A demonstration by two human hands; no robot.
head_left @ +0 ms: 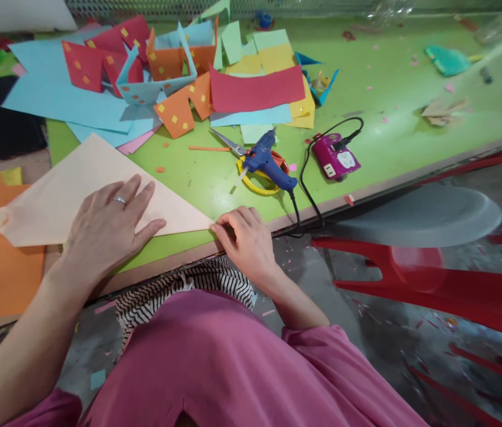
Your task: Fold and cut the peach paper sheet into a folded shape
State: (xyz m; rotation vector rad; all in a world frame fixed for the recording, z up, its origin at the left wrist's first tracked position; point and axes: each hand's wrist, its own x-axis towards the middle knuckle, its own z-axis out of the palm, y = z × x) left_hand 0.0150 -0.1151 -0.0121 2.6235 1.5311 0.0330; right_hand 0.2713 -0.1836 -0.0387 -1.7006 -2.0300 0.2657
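A pale peach sheet of paper (86,169), folded into a triangle, lies on the green table (180,172) at its front edge. My left hand (111,216) rests flat on the paper with its fingers stretched out and a ring on one finger. At the sheet's right tip, my right hand (244,237) pinches the corner between thumb and forefinger. The paper's left corner looks curled or blunted. Just beyond my right hand are a blue glue gun (264,159) and scissors (233,145) with yellow and orange handles, the gun lying across them.
Cut paper pieces in red (257,89), blue (68,98) and orange (184,110) crowd the back left. A purple power adapter (335,157) with a black cord stands right. Orange paper (6,255) and a black phone-like slab (8,115) lie left. Red chairs (451,290) stand at right.
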